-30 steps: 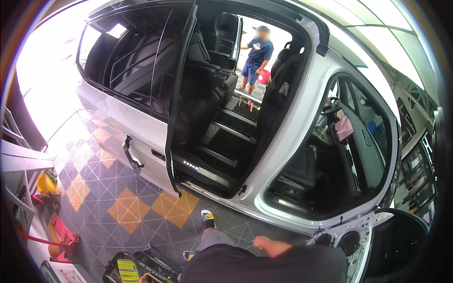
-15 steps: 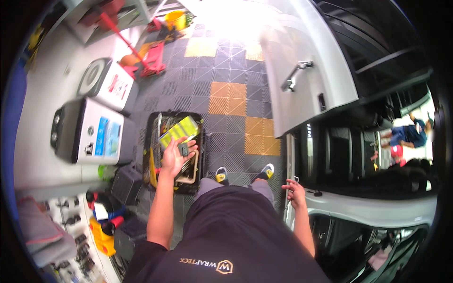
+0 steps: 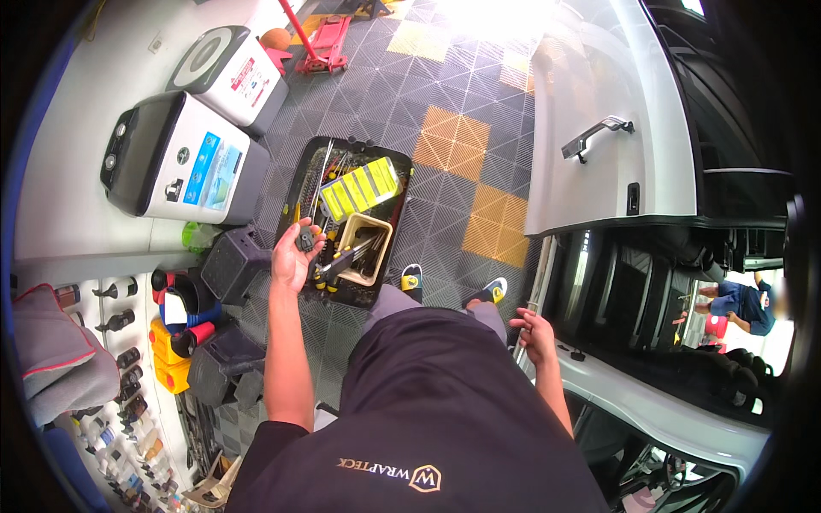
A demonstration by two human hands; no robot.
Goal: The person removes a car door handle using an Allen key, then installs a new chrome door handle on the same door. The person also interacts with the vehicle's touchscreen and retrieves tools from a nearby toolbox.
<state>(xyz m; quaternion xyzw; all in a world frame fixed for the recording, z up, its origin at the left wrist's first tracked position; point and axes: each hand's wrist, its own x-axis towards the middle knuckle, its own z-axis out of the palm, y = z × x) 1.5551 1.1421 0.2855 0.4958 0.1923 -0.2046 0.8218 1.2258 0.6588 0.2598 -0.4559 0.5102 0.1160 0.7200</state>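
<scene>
My left hand point(image 3: 291, 261) is turned palm up, with its fingers curled around a small dark piece point(image 3: 305, 240) whose kind I cannot make out. Beneath and beside it on the floor stands a black tool tray point(image 3: 400, 218). In the tray lie a yellow-green striped flat case point(image 3: 361, 187), a beige bin point(image 3: 386, 255) with dark-handled tools, and loose long tools. My right hand point(image 3: 536, 333) is beside the open vehicle's sill, fingers bent together. A thin pale tip point(image 3: 532, 305) shows at its fingers, too small to name.
An open white vehicle door point(image 3: 599, 179) stands at the right. Two white-and-grey machines point(image 3: 192, 171) line the left wall, with black boxes point(image 3: 235, 269) nearer. A red floor jack point(image 3: 325, 47) stands farther off. Another person point(image 3: 740, 303) is visible beyond the vehicle.
My view has shifted, so the tray and door sit differently in it. The left hand, with the dark piece, has moved from over the tray to its left side, fingers more curled.
</scene>
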